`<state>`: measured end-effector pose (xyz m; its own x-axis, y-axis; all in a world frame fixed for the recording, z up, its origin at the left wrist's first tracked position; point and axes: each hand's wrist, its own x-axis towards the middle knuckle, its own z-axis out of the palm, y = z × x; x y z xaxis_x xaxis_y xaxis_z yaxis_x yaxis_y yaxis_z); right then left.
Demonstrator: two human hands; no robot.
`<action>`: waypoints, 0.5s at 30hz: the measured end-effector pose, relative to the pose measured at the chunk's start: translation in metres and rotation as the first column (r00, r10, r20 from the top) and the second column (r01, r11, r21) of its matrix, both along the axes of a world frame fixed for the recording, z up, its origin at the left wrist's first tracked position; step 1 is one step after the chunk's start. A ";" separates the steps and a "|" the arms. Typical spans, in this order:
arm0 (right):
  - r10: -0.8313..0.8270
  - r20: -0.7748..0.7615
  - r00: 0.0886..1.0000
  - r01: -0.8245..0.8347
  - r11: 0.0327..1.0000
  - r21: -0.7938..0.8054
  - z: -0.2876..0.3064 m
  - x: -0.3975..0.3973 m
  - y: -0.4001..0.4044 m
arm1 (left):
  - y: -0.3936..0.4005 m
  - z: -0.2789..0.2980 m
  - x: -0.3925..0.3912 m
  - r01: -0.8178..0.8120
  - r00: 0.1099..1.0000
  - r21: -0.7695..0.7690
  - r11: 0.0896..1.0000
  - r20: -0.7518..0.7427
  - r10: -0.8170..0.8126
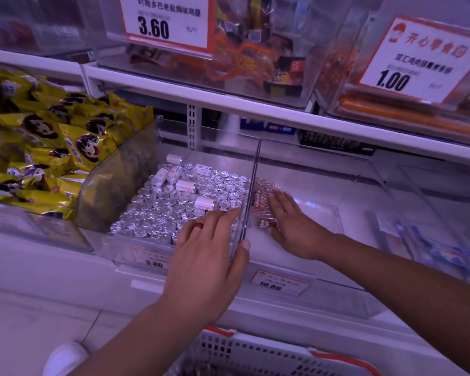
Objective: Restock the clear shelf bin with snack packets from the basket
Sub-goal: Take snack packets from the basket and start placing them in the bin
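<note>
- Head view: the left hand (201, 256) rests over the clear divider wall between two bins, fingers (215, 221) straight and together above the silver foil-wrapped rolls (179, 202), thumb on the wall's near edge; it grips nothing.
- The right hand (291, 221) lies flat inside the clear plastic shelf bin (323, 191), fingers straight and spread, pressing on the clear red-printed snack packets (263, 202) at the bin's left side, just beside the divider.
- An orange-edged price tag (278, 284) reading 10.80 sits on that bin's front.
- The white plastic basket with orange trim (255, 354) is below, at the bottom edge; its contents are hard to make out.
- Yellow snack bags (52, 147) fill the bin at far left.
</note>
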<state>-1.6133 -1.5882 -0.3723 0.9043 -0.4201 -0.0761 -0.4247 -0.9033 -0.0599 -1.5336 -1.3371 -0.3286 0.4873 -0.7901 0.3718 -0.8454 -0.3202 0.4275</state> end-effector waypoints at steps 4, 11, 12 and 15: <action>-0.010 -0.045 0.999 0.008 0.999 -0.045 0.000 0.002 0.002 | 0.000 -0.002 0.001 0.002 1.000 0.000 1.000 0.005 -0.002; -0.028 -0.027 0.999 0.028 1.000 -0.012 0.009 -0.003 -0.001 | 0.002 -0.003 0.000 0.001 1.000 -0.045 0.999 -0.030 -0.003; -0.029 -0.016 0.999 0.029 1.000 -0.004 0.013 -0.004 -0.001 | 0.003 -0.003 -0.001 0.007 0.999 -0.052 0.999 -0.036 -0.009; -0.013 0.108 0.994 0.014 1.000 -0.007 0.026 -0.013 -0.002 | 0.005 -0.003 -0.002 0.031 0.998 -0.085 0.996 -0.053 -0.036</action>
<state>-1.6264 -1.5903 -0.3467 0.9012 -0.4326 0.0253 -0.4284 -0.8982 -0.0990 -1.5351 -1.3317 -0.3321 0.4826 -0.7736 0.4108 -0.8296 -0.2533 0.4976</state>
